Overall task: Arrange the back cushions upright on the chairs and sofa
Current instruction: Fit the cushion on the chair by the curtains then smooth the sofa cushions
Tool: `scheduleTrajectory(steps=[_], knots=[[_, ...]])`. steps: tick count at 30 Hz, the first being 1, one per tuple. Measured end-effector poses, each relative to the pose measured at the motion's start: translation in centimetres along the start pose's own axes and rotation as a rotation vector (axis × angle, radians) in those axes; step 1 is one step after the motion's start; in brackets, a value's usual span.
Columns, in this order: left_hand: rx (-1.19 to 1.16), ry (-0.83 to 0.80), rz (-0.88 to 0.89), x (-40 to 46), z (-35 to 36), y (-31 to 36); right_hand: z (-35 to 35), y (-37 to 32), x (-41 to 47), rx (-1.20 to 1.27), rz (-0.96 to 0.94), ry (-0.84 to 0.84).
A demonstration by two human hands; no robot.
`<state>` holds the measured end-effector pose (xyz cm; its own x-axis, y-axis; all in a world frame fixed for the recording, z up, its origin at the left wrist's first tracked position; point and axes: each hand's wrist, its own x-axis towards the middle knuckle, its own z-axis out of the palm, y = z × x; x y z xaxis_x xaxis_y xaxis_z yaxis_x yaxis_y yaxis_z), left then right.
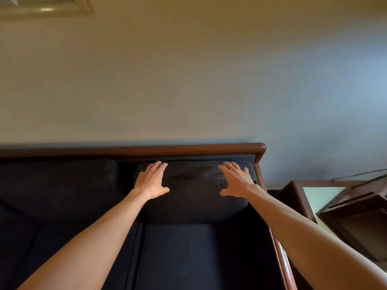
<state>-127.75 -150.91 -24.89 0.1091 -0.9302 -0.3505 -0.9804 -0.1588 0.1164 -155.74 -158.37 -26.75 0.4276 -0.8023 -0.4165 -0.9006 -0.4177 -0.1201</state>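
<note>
A dark navy back cushion (193, 191) stands upright at the right end of the sofa, leaning on the wooden-topped backrest (146, 150). My left hand (151, 182) lies flat on the cushion's upper left face, fingers spread. On its upper right face rests my right hand (235, 178), fingers also spread. Neither hand grips anything. Another dark back cushion (60, 178) stands upright to the left. The navy seat cushion (201, 256) lies below my arms.
The sofa's wooden right armrest (280, 254) runs down the right side. Beyond it stands a dark wooden side table (297, 195) with a glass top and a dark box-like object (356, 222). A plain wall rises behind, with a framed picture (41, 7) at top left.
</note>
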Motion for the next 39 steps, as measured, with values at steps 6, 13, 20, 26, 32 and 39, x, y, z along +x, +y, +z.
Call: scheduleTrajectory(steps=[6, 13, 20, 26, 32, 39], knots=[[0.133, -0.153, -0.024, 6.0, 3.1, -3.0, 3.0, 1.9, 5.5, -0.194, 0.062, -0.115], [0.301, -0.095, 0.010, 8.9, 4.7, -3.6, 4.4, 3.1, 7.4, -0.231, 0.082, 0.024], [0.297, 0.025, 0.081, 8.8, 5.4, -1.6, 4.3, 5.7, 5.9, -0.298, 0.111, 0.076], [0.259, 0.022, 0.088, 8.6, 5.6, -2.2, 4.4, 4.6, 6.0, -0.253, 0.150, -0.008], [0.141, -0.007, 0.236, 7.9, 3.9, -5.5, 3.6, -1.1, 6.4, -0.126, 0.161, -0.059], [0.118, 0.005, 0.205, 5.3, 0.1, -18.7, 1.4, -19.4, 10.3, 0.000, -0.147, 0.018]])
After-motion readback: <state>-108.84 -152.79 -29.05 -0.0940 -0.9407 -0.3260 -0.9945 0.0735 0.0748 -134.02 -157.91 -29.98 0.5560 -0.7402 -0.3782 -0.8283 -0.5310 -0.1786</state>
